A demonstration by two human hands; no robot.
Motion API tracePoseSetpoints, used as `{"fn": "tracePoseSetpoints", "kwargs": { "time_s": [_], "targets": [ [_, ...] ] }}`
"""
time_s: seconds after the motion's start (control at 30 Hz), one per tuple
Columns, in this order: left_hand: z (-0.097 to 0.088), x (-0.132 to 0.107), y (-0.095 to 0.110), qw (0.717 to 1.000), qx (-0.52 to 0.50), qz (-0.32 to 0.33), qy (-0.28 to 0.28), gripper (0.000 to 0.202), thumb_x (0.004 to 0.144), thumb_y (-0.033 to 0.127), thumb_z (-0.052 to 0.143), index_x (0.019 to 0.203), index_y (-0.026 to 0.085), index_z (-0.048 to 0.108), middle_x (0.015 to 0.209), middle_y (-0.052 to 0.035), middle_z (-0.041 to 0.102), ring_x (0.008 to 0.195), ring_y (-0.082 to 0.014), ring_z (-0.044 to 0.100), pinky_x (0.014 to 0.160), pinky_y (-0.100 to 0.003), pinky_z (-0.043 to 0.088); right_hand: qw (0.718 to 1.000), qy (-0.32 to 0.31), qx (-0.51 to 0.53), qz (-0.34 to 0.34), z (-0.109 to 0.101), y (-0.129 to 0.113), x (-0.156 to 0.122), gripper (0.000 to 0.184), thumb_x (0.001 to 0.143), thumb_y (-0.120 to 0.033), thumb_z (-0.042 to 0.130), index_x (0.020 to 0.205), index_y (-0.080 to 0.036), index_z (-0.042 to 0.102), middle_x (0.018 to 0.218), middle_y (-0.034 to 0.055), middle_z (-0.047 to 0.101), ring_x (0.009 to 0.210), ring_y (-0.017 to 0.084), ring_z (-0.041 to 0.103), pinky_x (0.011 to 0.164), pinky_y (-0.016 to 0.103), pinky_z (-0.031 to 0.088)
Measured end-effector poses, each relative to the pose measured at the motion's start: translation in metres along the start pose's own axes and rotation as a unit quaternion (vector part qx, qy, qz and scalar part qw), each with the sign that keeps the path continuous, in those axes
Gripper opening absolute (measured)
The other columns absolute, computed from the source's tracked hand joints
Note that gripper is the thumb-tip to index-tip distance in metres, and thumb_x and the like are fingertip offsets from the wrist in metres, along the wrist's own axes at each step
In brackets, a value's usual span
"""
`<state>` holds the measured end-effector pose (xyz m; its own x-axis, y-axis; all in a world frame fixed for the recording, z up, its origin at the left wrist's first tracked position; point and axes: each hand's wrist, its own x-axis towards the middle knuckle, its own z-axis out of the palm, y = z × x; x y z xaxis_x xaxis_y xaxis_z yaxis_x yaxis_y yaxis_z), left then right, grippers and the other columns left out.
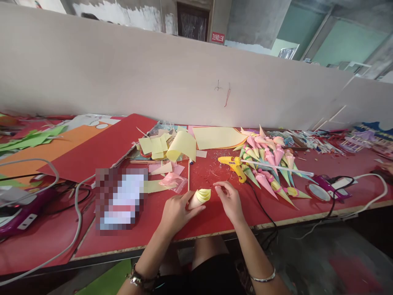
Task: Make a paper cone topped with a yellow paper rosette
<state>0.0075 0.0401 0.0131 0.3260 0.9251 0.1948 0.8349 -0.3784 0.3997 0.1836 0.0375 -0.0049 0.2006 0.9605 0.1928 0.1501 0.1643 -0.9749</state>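
My left hand is wrapped round a small pale paper cone with a yellow, pleated top that faces right. Just to its right, apart from the cone, is my right hand, its thumb and forefinger brought together in a pinch. Whatever sits between those fingertips, if anything, is too small to make out. Beyond the right hand lies a yellow glue gun with a long clear glue stick in its back. Past it is a heap of pink, yellow and green paper cones.
Yellow paper sheets and a plastic bag with pink bits lie ahead on the red table. A blurred-out object is at left. Power strips with cables flank the work area. A pale partition stands behind.
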Motion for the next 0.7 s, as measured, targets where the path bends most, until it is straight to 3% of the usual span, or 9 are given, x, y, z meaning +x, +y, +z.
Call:
{"fn": "tracePoseSetpoints", "kwargs": {
  "time_s": [0.13,0.23,0.37,0.7],
  "targets": [
    [-0.0004,-0.0001,0.0006,1.000,0.003,-0.002,-0.015,0.040,0.071,0.057,0.046,0.081,0.020,0.058,0.052,-0.0004,0.054,0.051,-0.0164,0.053,0.048,-0.022,0.027,0.998,0.021,0.053,-0.006,-0.0001,0.0009,0.0009,0.023,0.075,-0.035,0.055,0.089,-0.018,0.061,0.096,0.0081,0.061,0.093,0.019,0.057,0.082,0.031,0.045],
    [0.0001,0.0003,0.0007,0.999,0.009,-0.001,-0.032,0.039,0.072,0.056,0.045,0.082,0.020,0.058,0.052,-0.0001,0.053,0.051,-0.0163,0.054,0.047,-0.022,0.025,0.991,0.021,0.131,0.027,0.0014,0.0010,0.0002,0.025,0.075,-0.036,0.054,0.091,-0.018,0.060,0.088,0.0067,0.064,0.083,0.018,0.061,0.078,0.033,0.048],
    [0.0011,0.0008,0.0009,0.998,0.024,0.011,-0.049,0.039,0.074,0.055,0.043,0.082,0.020,0.057,0.052,0.0000,0.053,0.050,-0.0156,0.053,0.047,-0.022,0.025,0.988,0.015,0.145,0.044,0.0033,-0.0008,-0.0014,0.023,0.072,-0.036,0.057,0.086,-0.018,0.060,0.079,0.0042,0.064,0.069,0.016,0.062,0.068,0.031,0.051],
    [0.0025,0.0018,-0.0003,0.997,0.045,0.011,-0.057,0.041,0.076,0.056,0.040,0.081,0.019,0.057,0.052,0.0002,0.052,0.050,-0.0153,0.052,0.047,-0.021,0.023,0.983,-0.016,0.178,0.035,0.0030,-0.0034,-0.0046,0.018,0.074,-0.030,0.058,0.088,-0.020,0.063,0.084,0.0032,0.066,0.082,0.016,0.061,0.078,0.031,0.048]
  ]
}}
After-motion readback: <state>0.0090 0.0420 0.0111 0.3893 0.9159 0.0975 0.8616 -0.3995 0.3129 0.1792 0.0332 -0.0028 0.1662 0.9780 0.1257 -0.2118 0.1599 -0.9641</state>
